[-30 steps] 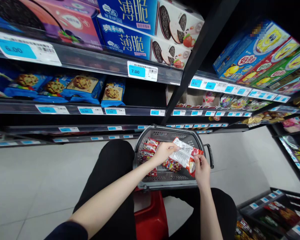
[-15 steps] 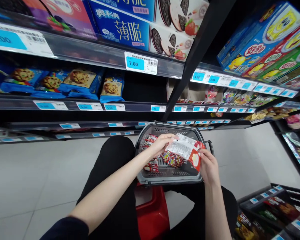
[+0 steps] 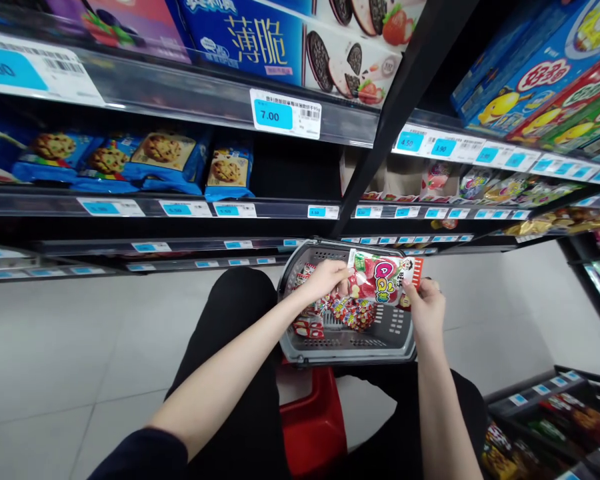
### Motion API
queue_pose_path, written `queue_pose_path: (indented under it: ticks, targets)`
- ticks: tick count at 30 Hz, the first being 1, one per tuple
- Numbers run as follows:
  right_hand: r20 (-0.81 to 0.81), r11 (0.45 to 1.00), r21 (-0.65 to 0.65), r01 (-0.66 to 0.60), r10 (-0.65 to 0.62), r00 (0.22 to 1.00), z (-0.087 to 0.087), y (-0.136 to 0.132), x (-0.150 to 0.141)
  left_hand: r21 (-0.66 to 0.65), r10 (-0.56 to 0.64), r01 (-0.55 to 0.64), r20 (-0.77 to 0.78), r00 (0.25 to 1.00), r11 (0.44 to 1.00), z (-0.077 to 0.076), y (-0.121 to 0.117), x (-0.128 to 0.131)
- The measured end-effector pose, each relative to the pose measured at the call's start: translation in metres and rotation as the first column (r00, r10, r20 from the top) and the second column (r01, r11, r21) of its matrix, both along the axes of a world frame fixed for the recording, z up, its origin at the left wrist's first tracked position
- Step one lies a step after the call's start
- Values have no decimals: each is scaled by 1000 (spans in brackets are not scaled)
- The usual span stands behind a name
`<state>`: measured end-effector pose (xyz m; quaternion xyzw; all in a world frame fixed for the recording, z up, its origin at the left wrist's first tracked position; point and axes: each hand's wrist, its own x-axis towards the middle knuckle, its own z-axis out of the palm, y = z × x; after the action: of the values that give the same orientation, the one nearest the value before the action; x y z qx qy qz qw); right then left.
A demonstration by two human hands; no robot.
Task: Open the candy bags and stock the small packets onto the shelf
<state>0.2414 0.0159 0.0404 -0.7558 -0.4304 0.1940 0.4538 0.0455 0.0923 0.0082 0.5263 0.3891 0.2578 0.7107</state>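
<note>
A red and white bag of QQ gummy candy (image 3: pixel 380 280) is stretched between my two hands, its printed front facing up. My left hand (image 3: pixel 327 280) pinches the bag's left end. At the other end, my right hand (image 3: pixel 427 307) grips the red-striped edge between thumb and fingers. Beneath the bag is a grey shopping basket (image 3: pixel 340 355) with perforated walls. Inside it lie several red and white candy packets (image 3: pixel 309 327) at the left and a colourful bag of small candies (image 3: pixel 355 313) near the middle, partly hidden by my left hand.
Store shelves rise in front, with blue cookie packs (image 3: pixel 229 170) and boxed biscuits (image 3: pixel 280 47). A black upright (image 3: pixel 405 93) divides the shelves. A red stool (image 3: pixel 315 427) shows between my legs. At the lower right stands a low rack (image 3: pixel 545 400) of snacks.
The gummy candy bag has been flipped from its pale printed back to its colourful front. Both hands still hold it, raised slightly. The view has shifted a little.
</note>
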Motion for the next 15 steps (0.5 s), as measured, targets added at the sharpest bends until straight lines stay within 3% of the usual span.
queue_pose_path:
  ticks: [3,6,8,10,12,14,15]
  targets:
    - [-242,989,-17,-150,142,960,-5,1,-5,135,57,-36,-155,986,990,0,0,-3]
    - [-383,946,-50,-321,279,881,-13,7,-6,196,1,70,-338,941,978,-2,3,-11]
    - [-304,914,-103,-392,347,887,-24,17,-6,283,44,127,-528,848,951,-3,6,-21]
    - [-72,868,-215,-448,443,893,-41,29,-11,372,190,127,-704,684,920,-4,10,-32]
    - [153,745,-414,-524,624,766,-66,42,-26,396,280,111,-795,538,912,-3,14,-41]
    - [209,559,-609,-563,798,566,-96,53,-50,364,259,134,-834,488,922,-1,15,-47]
    - [188,495,-656,-570,839,512,-113,57,-64,347,234,160,-844,483,924,0,15,-49]
